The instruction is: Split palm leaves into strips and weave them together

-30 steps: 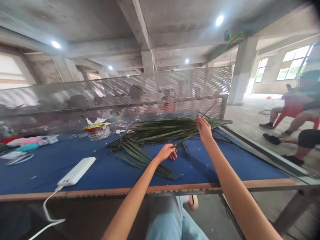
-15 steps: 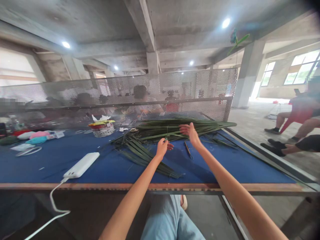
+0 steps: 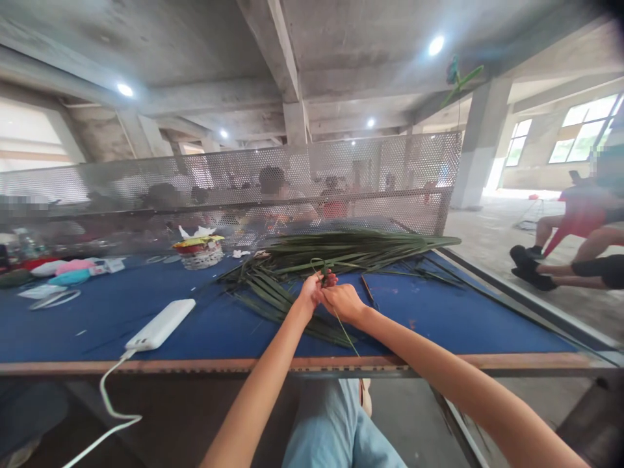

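Observation:
My left hand [image 3: 310, 294] and my right hand [image 3: 344, 303] meet above the blue table top [image 3: 439, 325], both pinching a thin green palm leaf strip [image 3: 318, 265]. The strip forms a small loop above my fingers, and its long tail [image 3: 347, 335] hangs down past my right hand. Behind my hands lies a pile of long palm fronds [image 3: 351, 250], with a looser bunch of fronds [image 3: 273, 305] just left of my left hand. A small dark-handled blade [image 3: 368, 290] lies to the right of my right hand.
A white power bank [image 3: 160, 324] with a white cable [image 3: 108, 396] lies at left. Further left stand a woven basket [image 3: 196, 257] and soft colourful items. A perforated metal screen [image 3: 244, 175] backs the table, with people behind it. Seated people's legs [image 3: 575, 260] appear at right.
My right hand has left the fronds and moved left to join my left hand. Both hands now hold the strip, which forms a loop.

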A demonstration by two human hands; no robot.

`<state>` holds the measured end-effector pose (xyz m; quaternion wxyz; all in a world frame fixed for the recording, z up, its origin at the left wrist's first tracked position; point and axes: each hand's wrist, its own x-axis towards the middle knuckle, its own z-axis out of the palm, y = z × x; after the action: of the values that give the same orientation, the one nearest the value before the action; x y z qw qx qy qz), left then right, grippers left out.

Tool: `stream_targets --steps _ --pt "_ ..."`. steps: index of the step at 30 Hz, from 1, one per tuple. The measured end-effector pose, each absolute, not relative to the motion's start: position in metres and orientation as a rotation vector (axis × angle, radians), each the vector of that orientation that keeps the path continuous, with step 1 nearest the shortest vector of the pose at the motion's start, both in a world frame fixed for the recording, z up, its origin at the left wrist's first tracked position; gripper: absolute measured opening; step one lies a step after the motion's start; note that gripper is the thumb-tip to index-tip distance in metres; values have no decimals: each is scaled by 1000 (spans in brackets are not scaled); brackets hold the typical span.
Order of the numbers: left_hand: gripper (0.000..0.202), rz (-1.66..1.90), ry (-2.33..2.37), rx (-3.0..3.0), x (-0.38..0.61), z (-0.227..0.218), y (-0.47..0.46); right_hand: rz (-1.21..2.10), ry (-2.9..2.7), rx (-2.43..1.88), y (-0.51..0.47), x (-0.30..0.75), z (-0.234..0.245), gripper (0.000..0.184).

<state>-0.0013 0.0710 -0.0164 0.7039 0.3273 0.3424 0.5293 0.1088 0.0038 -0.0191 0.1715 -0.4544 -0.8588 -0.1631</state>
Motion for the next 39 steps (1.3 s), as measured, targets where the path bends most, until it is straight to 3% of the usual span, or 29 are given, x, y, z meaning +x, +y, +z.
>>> stream_targets --steps 4,10,14,17,20,24,30,39 --pt "23 1105 749 657 -3 -16 69 -462 -2498 -1292 0 107 -18 48" --pt "29 978 711 694 -5 -11 63 -524 -2594 -702 -1 115 -22 52" --pt "48 996 649 696 -8 -5 60 -523 -2571 -374 1 126 -19 70" --pt "61 1024 583 727 -11 -2 59 -468 -2517 -411 4 136 -12 77" --pt "57 1046 613 743 -12 1 58 -389 -2510 -679 12 146 -4 68" --pt "49 1083 540 764 -12 6 56 -166 -2267 -1179 27 158 -2 36" --pt "38 916 632 888 -1 5 52 627 -1677 -1123 41 153 -16 65" --pt "22 1055 732 1258 15 -10 48 999 -1492 -834 48 144 -24 49"
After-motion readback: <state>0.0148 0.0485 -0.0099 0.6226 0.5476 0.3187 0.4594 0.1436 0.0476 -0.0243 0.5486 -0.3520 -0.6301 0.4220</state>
